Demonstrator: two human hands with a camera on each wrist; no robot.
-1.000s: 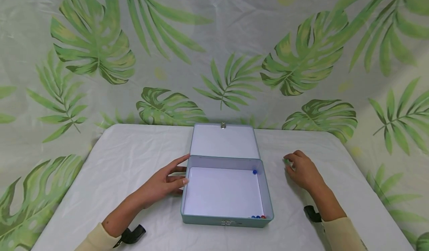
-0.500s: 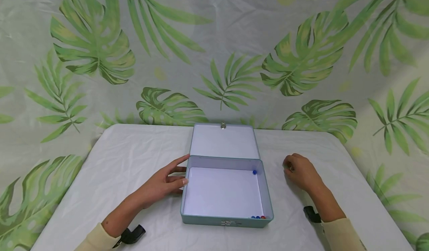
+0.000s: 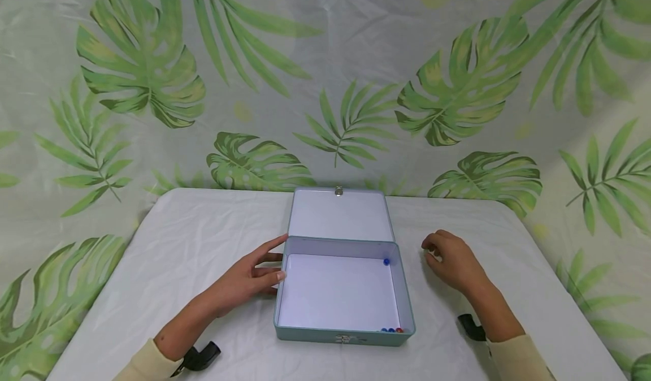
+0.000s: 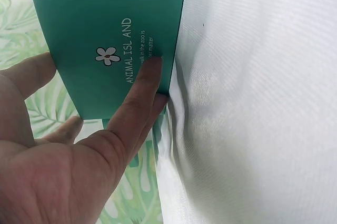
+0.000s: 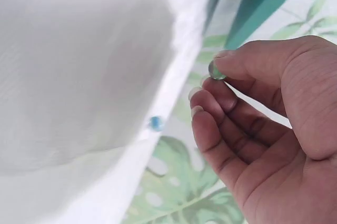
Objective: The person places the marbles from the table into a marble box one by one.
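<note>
An open teal tin box [image 3: 346,336] with a white inside stands on the table, its lid [image 3: 341,214] laid back behind it. My left hand [image 3: 249,282] rests its fairly straight fingers against the box's left side, the thumb at the rim. In the left wrist view, fingers [image 4: 139,95] touch the lettered green wall [image 4: 95,19]. To the right of the box, my right hand [image 3: 452,261] pinches a clear greenish marble [image 5: 216,70] between thumb and index finger, the other fingers curled. Inside the box lie a blue marble [image 3: 386,262] at the back right and several blue and red marbles [image 3: 391,330] at the front right.
Another blue marble [image 5: 156,123] lies on the white tablecloth [image 5: 79,77] beside the right hand. A leaf-print curtain [image 3: 351,59] hangs behind the table's far edge. Black wrist-camera mounts [image 3: 202,356] sit under both forearms, close over the cloth.
My right hand has closed its fingertips on the greenish marble and shifted slightly left toward the box. My left hand and the box stay put.
</note>
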